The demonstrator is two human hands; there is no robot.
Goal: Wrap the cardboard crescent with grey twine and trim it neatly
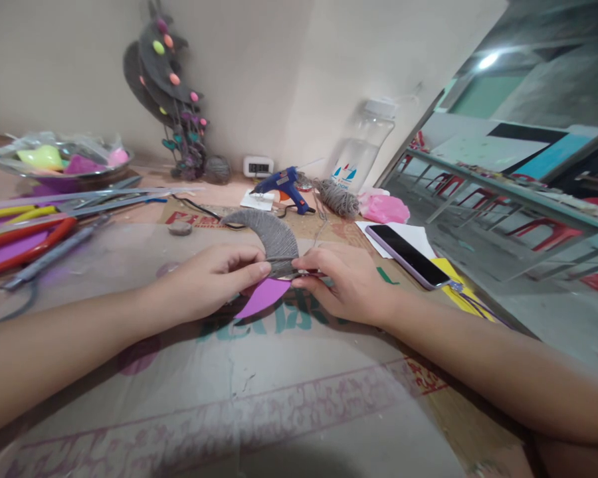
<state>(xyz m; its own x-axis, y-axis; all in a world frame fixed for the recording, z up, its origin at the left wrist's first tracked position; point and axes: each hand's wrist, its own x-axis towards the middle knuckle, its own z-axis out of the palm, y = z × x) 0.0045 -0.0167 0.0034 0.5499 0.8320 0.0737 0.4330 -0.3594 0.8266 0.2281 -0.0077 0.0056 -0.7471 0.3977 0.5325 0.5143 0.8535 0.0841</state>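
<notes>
A crescent [272, 236] is held over the cardboard in front of me, its upper part wrapped in grey yarn and its lower tip [263, 297] bare purple. My left hand [214, 275] pinches its inner edge between thumb and fingers. On the opposite edge, the fingers of my right hand [346, 279] are closed on the grey yarn, right beside the crescent. A thin strand runs from there up toward a grey yarn ball [336, 198]. The right fingertips partly hide the yarn.
Behind the crescent lie a blue glue gun [284, 186] and a small digital timer [258, 166]. A water bottle [361, 149] and a phone [407, 255] are at right. Red-handled scissors [54, 242] and a tray [64, 174] sit left. A decorated moon hanging [164, 73] leans on the wall.
</notes>
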